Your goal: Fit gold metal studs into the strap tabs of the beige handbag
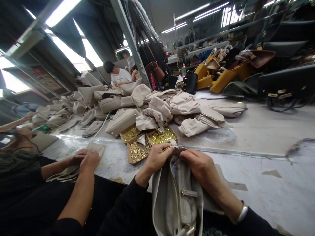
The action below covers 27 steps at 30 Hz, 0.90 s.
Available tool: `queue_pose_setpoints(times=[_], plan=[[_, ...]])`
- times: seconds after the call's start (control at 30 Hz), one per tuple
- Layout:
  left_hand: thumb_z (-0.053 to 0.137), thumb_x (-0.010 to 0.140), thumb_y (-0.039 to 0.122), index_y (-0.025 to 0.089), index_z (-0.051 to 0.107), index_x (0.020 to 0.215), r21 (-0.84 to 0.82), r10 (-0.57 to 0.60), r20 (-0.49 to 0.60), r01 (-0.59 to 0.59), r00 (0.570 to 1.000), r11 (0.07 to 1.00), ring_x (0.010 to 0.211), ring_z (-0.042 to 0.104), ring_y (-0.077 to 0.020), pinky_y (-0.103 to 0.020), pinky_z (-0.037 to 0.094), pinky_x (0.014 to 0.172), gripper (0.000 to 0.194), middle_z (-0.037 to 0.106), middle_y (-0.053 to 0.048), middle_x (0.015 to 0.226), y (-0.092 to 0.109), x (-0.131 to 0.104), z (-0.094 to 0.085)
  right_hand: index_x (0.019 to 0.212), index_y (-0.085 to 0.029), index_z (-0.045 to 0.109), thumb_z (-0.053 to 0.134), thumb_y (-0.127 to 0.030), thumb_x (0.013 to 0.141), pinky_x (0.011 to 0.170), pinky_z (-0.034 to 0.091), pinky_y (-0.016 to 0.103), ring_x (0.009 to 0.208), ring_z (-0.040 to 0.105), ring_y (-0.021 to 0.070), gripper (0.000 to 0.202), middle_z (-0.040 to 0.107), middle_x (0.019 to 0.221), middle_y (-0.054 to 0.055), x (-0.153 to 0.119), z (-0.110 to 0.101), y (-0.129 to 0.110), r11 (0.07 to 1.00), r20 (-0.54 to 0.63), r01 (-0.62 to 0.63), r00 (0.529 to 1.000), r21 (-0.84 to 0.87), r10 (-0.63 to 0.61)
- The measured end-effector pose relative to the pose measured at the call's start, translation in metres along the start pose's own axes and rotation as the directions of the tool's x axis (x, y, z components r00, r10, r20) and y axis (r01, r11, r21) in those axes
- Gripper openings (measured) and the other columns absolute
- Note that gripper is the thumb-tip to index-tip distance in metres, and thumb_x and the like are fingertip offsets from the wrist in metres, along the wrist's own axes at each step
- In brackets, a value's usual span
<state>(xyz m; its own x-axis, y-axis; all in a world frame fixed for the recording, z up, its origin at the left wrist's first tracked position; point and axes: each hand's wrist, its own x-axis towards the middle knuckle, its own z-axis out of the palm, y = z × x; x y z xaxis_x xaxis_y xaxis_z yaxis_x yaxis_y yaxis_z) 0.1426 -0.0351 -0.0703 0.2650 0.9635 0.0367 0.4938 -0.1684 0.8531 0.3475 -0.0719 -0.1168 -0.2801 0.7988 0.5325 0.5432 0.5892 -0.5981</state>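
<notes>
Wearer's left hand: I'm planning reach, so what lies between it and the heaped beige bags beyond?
Open brown cardboard boxes of small shiny gold pieces, in the head view.

one head-worn view looks forward and down, the left hand (157, 159) and right hand (203, 167) close below (lower middle of frame), the workbench (261, 131) stretching beyond them.

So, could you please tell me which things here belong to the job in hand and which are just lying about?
In hand, or likely part of it:
beige bag, gripped by left hand and right hand
gold-coloured pieces in trays, probably

Apparently just lying about:
mustard-yellow bags
black handbag
orange-capped bottle
clear plastic
triangular scrap
</notes>
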Motion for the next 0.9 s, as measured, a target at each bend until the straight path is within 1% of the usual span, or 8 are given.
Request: queue_pose_setpoints(times=[0.07, 0.13, 0.27, 0.33, 0.5, 0.6, 0.73, 0.9], plan=[[0.062, 0.090, 0.037, 0.015, 0.077, 0.086, -0.065, -0.060, 0.008, 0.060, 0.998, 0.996, 0.078, 0.060, -0.0170, -0.026, 0.043, 0.072, 0.027, 0.070, -0.003, 0.080, 0.001, 0.001, 0.001, 0.102, -0.023, 0.070, 0.053, -0.013, 0.101, 0.073, 0.048, 0.030, 0.082, 0.069, 0.0208, 0.019, 0.073, 0.093, 0.003, 0.002, -0.003, 0.001, 0.993, 0.011, -0.030, 1.000, 0.113, 0.029], [0.065, 0.085, 0.038, 0.014, 0.076, 0.083, -0.119, -0.119, -0.026, 0.115, 0.993, 0.986, 0.074, 0.058, -0.0159, -0.025, 0.042, 0.070, 0.026, 0.068, -0.002, 0.078, 0.002, 0.002, 0.004, 0.099, -0.023, 0.070, 0.053, -0.014, 0.100, 0.072, 0.049, 0.029, 0.080, 0.069, 0.0201, 0.020, 0.073, 0.090, 0.002, 0.005, -0.008, -0.002, 0.986, 0.032, -0.052, 0.998, 0.160, 0.047], [0.072, 0.076, 0.038, 0.014, 0.071, 0.074, -0.213, -0.190, -0.110, 0.164, 0.976, 0.963, 0.068, 0.054, -0.0138, -0.025, 0.040, 0.067, 0.025, 0.065, -0.001, 0.072, 0.002, 0.003, 0.010, 0.098, -0.026, 0.072, 0.053, -0.009, 0.097, 0.072, 0.047, 0.030, 0.079, 0.067, 0.0206, 0.026, 0.073, 0.089, 0.002, 0.010, -0.010, -0.012, 0.998, 0.090, -0.023, 0.996, 0.063, 0.018], [0.073, 0.074, 0.039, 0.014, 0.071, 0.071, -0.244, -0.190, -0.126, 0.155, 0.974, 0.957, 0.067, 0.053, -0.0135, -0.025, 0.040, 0.066, 0.026, 0.064, -0.001, 0.070, 0.001, 0.002, 0.012, 0.098, -0.026, 0.073, 0.055, -0.009, 0.097, 0.074, 0.048, 0.031, 0.082, 0.065, 0.0206, 0.025, 0.071, 0.092, 0.003, 0.010, -0.004, -0.012, 0.997, 0.058, -0.020, 0.998, 0.076, 0.015], [0.074, 0.073, 0.039, 0.014, 0.073, 0.067, -0.329, -0.215, -0.116, 0.167, 0.970, 0.929, 0.063, 0.051, -0.0126, -0.025, 0.038, 0.062, 0.026, 0.063, -0.001, 0.066, 0.001, -0.003, 0.015, 0.098, -0.025, 0.075, 0.062, -0.016, 0.098, 0.078, 0.050, 0.030, 0.088, 0.062, 0.0199, 0.016, 0.067, 0.092, 0.003, 0.002, 0.012, -0.001, 0.969, -0.099, -0.031, 0.993, 0.246, 0.057], [0.074, 0.073, 0.038, 0.014, 0.074, 0.067, -0.349, -0.215, -0.116, 0.163, 0.970, 0.923, 0.063, 0.051, -0.0123, -0.024, 0.038, 0.061, 0.024, 0.063, -0.001, 0.065, 0.002, -0.004, 0.019, 0.099, -0.026, 0.076, 0.063, -0.015, 0.098, 0.080, 0.050, 0.029, 0.090, 0.062, 0.0187, 0.017, 0.067, 0.095, 0.003, -0.002, 0.014, 0.003, 0.959, -0.126, -0.035, 0.989, 0.283, 0.073], [0.073, 0.074, 0.036, 0.014, 0.073, 0.066, -0.365, -0.217, -0.112, 0.163, 0.970, 0.917, 0.061, 0.049, -0.0115, -0.024, 0.037, 0.059, 0.024, 0.061, 0.000, 0.063, 0.001, -0.003, 0.027, 0.097, -0.027, 0.078, 0.066, -0.013, 0.094, 0.074, 0.051, 0.026, 0.085, 0.063, 0.0170, 0.018, 0.065, 0.091, 0.002, -0.005, 0.013, 0.006, 0.958, -0.170, -0.036, 0.981, 0.286, 0.088], [0.071, 0.078, 0.035, 0.014, 0.074, 0.067, -0.346, -0.161, -0.109, 0.115, 0.981, 0.931, 0.063, 0.053, -0.0133, -0.024, 0.039, 0.060, 0.024, 0.065, -0.002, 0.066, 0.001, -0.003, 0.034, 0.095, -0.028, 0.080, 0.068, -0.013, 0.093, 0.070, 0.052, 0.026, 0.081, 0.063, 0.0166, 0.020, 0.063, 0.089, 0.001, -0.009, 0.012, 0.012, 0.958, -0.184, -0.049, 0.977, 0.282, 0.104]])
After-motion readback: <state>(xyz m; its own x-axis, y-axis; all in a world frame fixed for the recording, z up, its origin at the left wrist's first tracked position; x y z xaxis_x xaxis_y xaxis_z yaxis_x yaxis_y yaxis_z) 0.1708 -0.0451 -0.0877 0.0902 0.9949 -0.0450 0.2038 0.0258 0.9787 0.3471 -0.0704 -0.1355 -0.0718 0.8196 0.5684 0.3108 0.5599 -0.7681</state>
